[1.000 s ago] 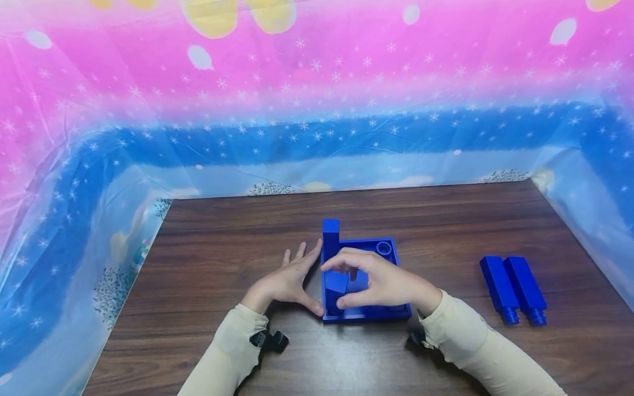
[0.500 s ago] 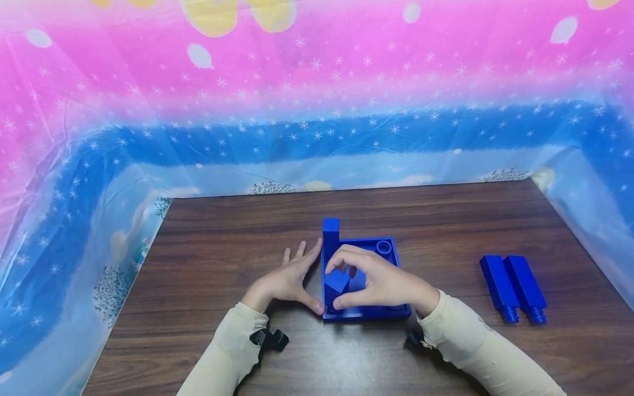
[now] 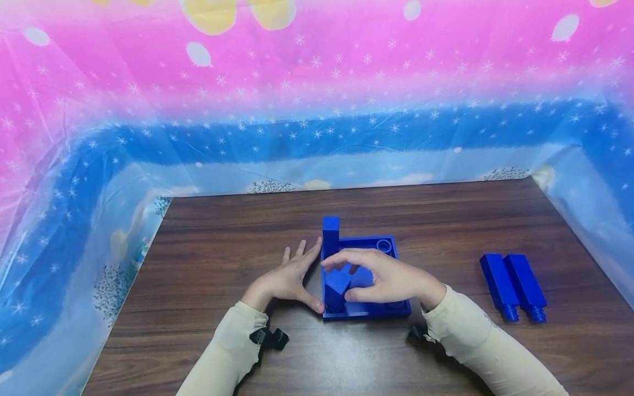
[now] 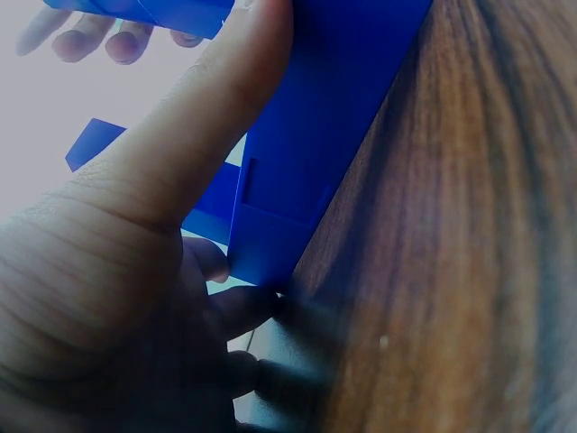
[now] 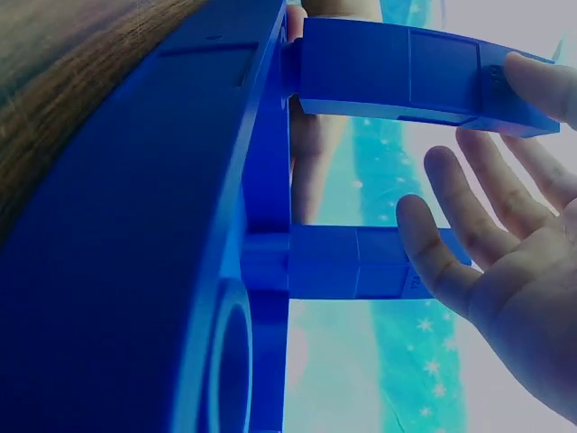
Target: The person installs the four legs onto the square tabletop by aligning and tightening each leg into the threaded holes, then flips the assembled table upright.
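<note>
Spread left grip point(image 3: 287, 281) and right grip point(image 3: 388, 275) at blue tray point(image 3: 369, 315) on brown table point(image 3: 223, 231), snowflake cloth point(image 3: 317, 132) behind.

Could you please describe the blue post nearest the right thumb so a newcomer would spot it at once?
On the dark wooden table, find the shallow blue tray below the right hand. The blue post rises from its near left corner, beside the thumb. It is nearer the person than the far post and, unlike the two loose posts, stands in the tray.
</note>
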`<state>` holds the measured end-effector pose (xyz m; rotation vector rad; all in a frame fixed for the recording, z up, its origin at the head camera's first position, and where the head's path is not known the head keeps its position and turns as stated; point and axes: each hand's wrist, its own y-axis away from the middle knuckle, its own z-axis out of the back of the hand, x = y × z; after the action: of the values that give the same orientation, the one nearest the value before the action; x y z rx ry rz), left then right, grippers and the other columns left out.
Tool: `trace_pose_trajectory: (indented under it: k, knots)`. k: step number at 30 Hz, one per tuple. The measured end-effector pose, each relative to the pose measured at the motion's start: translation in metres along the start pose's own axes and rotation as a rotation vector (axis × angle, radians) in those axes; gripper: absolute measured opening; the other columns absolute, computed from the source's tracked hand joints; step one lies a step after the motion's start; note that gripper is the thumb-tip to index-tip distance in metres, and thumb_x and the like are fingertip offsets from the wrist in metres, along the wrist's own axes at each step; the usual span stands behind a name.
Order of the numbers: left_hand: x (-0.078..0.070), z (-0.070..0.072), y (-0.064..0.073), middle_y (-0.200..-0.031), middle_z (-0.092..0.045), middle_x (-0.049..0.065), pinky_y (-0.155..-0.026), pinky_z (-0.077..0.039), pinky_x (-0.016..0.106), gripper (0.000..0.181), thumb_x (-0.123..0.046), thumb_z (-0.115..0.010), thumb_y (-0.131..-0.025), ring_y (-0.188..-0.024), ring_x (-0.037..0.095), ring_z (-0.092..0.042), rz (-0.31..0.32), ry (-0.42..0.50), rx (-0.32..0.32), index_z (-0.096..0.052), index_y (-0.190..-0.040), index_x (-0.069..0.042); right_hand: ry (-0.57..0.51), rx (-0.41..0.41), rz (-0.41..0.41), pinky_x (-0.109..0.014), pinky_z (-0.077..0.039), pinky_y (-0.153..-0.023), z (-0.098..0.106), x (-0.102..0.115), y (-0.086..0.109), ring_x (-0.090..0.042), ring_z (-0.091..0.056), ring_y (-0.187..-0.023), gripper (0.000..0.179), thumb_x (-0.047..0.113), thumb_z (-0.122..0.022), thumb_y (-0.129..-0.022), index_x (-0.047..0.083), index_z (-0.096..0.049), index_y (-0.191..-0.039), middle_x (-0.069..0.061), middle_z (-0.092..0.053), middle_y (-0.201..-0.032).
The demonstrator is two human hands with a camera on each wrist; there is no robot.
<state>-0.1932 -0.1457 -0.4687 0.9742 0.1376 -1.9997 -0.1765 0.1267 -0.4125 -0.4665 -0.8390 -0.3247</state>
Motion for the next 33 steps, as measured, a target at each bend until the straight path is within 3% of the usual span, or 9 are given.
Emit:
trace_pose_trajectory:
  k: [7,18,33]
  knots:
    - [-0.0001,0.0004,0.0004,-0.177,0.003,0.006,-0.123,0.02,0.058,0.151,-0.049,-0.099,-0.068,-0.159,0.031,0.02,-0.006,0.002,0.002,0.008,-0.169,-0.016,-0.028,0.033,0.02,-0.041,-0.055,-0.103,-0.0017,-0.0003,-0.0005,-0.02,-0.062,-0.128,0.057,0.004,-0.071,-0.096,0.002,-0.052,-0.15,-0.01,-0.065,-0.14]
    - [0.0002,0.0008,-0.0003,-0.177,0.004,0.006,-0.123,0.02,0.059,0.149,-0.049,-0.098,-0.069,-0.159,0.03,0.022,-0.012,0.008,0.008,0.007,-0.169,-0.016,0.014,0.008,0.058,-0.039,-0.056,-0.1,-0.0042,-0.0021,-0.0017,-0.019,-0.062,-0.124,0.055,0.003,-0.07,-0.095,0.003,-0.054,-0.147,-0.008,-0.065,-0.138]
    - [0.0002,0.0007,0.0005,-0.177,0.004,0.006,-0.123,0.02,0.059,0.149,-0.049,-0.098,-0.069,-0.159,0.031,0.021,-0.016,0.005,0.0,0.006,-0.169,-0.015,0.001,-0.005,-0.003,-0.039,-0.055,-0.101,-0.0057,0.0016,-0.0017,-0.018,-0.062,-0.125,0.057,0.008,-0.075,-0.095,0.005,-0.055,-0.148,-0.006,-0.063,-0.141]
